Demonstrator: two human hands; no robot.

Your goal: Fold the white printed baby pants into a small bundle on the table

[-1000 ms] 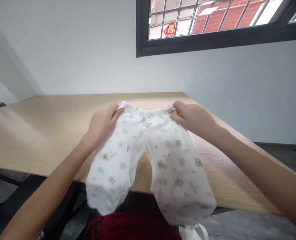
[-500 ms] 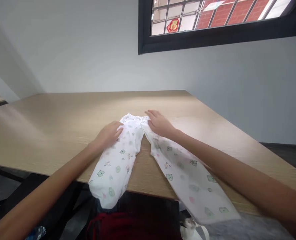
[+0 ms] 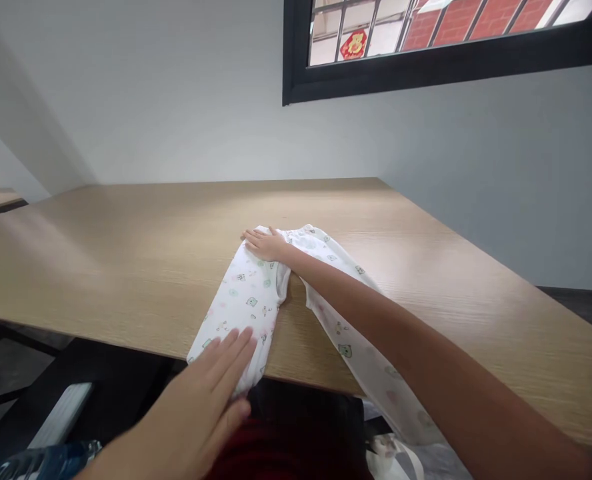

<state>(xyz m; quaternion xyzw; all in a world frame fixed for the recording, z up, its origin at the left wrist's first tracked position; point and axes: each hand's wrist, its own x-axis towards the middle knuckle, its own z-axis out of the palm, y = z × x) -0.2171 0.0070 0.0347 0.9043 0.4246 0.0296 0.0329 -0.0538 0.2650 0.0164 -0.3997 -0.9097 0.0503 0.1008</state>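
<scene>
A pair of white children's trousers point(image 3: 236, 300) with printed green and pink animal figures lies on the table, waistband at the far end. Both legs point toward me and hang past the near edge. My right hand point(image 3: 266, 244) rests flat, fingers spread, on the waist end of the left trouser leg, its forearm crossing over the other leg. Over the lower part of the left leg is my left hand point(image 3: 211, 387), fingers straight and held side by side. That hand hides part of the leg's cuff; whether it touches the cloth I cannot tell.
The light wooden table point(image 3: 151, 247) reaches to a grey-white wall with a dark-framed barred window point(image 3: 296, 67). Below the near edge at left are a dark bench point(image 3: 96, 360) and a blue-tinted plastic bottle point(image 3: 51, 460). A white bag point(image 3: 391, 460) shows below the table.
My right hand has moved left across the waistband onto the left leg's top. My left hand has left the waist and come down near that leg's cuff. The left leg lies smoother.
</scene>
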